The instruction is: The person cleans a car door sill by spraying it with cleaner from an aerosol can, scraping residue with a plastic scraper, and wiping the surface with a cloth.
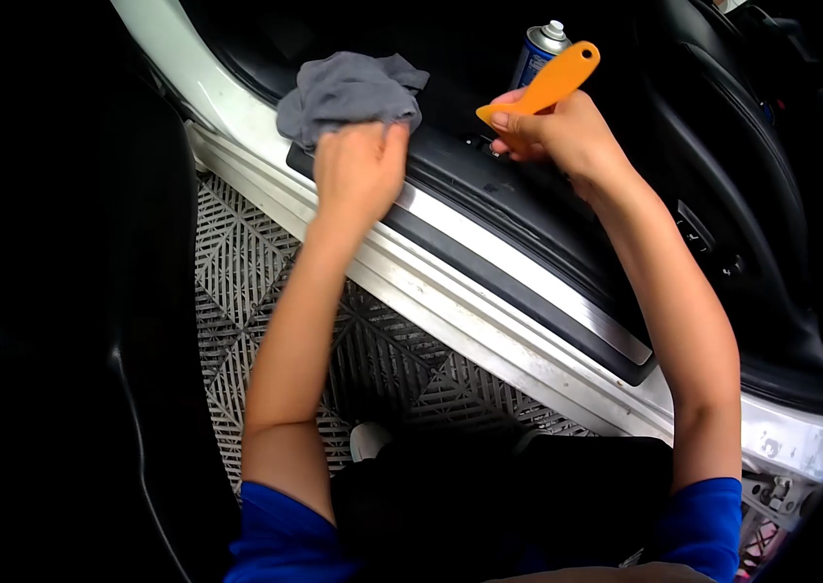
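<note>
A bunched grey cloth (348, 92) lies against the upper left part of the car's door sill, and my left hand (361, 170) is closed on its lower edge. My right hand (552, 136) pinches an orange plastic scraper (562, 78) above the black inner sill trim (499, 189); the rounded end with a hole points up and right, the narrow tip to the left. Just behind the scraper stands a blue spray can (533, 58) with a white nozzle. Between my arms runs a silver sill plate (528, 277) edged in black.
The white painted sill (450, 330) crosses diagonally below the plate. A black seat (742, 146) is at the right, with a dark door panel (62, 291) at the left. Grey slatted floor tiles (246, 253) and a light shoe (369, 441) show below.
</note>
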Demonstrator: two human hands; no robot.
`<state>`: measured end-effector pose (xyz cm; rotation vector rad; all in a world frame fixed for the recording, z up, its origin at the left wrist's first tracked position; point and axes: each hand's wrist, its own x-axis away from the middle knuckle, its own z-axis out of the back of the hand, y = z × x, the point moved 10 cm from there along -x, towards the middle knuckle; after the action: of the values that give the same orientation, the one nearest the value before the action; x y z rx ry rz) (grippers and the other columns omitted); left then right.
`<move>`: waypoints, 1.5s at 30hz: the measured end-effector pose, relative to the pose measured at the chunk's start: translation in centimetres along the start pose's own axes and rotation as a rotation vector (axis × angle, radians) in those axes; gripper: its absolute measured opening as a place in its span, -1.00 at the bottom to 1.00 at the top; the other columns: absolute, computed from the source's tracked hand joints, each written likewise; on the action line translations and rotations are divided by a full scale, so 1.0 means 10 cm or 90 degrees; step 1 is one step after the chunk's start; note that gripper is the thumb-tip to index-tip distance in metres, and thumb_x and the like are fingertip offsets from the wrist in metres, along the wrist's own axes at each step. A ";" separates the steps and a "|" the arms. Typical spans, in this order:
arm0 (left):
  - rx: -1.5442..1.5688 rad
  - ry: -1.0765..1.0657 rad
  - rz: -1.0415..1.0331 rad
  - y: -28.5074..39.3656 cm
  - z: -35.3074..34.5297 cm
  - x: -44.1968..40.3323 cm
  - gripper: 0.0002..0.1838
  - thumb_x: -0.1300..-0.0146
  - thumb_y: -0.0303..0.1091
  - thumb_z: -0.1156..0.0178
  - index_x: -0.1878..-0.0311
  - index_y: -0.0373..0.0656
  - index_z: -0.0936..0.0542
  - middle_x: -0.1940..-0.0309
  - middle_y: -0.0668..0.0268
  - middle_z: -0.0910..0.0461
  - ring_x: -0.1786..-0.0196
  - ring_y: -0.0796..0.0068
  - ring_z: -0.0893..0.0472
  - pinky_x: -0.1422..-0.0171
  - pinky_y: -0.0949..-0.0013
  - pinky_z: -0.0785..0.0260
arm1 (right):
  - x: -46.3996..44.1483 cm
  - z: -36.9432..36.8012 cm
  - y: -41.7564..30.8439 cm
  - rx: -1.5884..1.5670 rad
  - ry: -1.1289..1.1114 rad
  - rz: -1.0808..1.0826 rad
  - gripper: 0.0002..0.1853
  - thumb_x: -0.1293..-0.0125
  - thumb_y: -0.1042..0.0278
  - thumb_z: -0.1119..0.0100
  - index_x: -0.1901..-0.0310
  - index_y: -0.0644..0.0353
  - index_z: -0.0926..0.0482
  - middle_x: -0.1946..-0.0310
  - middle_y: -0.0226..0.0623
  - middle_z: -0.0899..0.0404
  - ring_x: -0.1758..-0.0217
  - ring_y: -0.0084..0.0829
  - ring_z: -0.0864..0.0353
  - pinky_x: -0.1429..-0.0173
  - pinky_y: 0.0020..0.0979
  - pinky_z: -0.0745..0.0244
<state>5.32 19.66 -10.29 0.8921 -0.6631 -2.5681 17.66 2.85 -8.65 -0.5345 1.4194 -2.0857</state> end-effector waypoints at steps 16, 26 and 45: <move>0.009 0.068 0.053 -0.29 0.11 -0.13 -0.41 -0.45 0.07 0.04 0.46 -0.32 -0.53 0.53 -0.03 -0.55 0.42 -0.06 -0.56 0.25 0.05 -0.34 | -0.23 -0.47 0.03 0.204 -0.011 0.112 -0.73 -0.34 0.24 -0.28 0.21 0.34 -0.66 0.41 -0.21 -0.65 0.38 -0.42 -0.61 0.13 -0.41 -0.49; -0.023 0.096 0.023 -0.25 0.10 -0.11 -0.54 -0.43 -0.10 -0.02 0.48 -0.23 -0.63 0.43 0.11 -0.66 0.26 0.04 -0.62 0.05 0.08 -0.38 | -0.10 -0.48 -0.11 0.335 0.012 0.159 -0.80 -0.39 0.29 -0.23 0.23 0.28 -0.64 0.41 -0.30 -0.68 0.35 -0.53 -0.61 0.16 -0.49 -0.46; -0.033 0.143 -0.031 -0.18 0.13 -0.10 -0.55 -0.42 -0.12 -0.03 0.48 -0.24 -0.62 0.46 0.10 -0.65 0.29 0.04 -0.62 0.07 0.08 -0.38 | 0.01 -0.48 -0.20 0.348 0.098 0.255 -0.82 -0.29 0.37 -0.27 0.32 0.35 -0.61 0.36 -0.05 -0.65 0.29 -0.10 -0.67 0.12 -0.21 -0.54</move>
<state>4.90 22.02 -9.89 1.1702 -0.5134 -2.4636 14.18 6.78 -8.52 0.1243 0.8718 -2.0809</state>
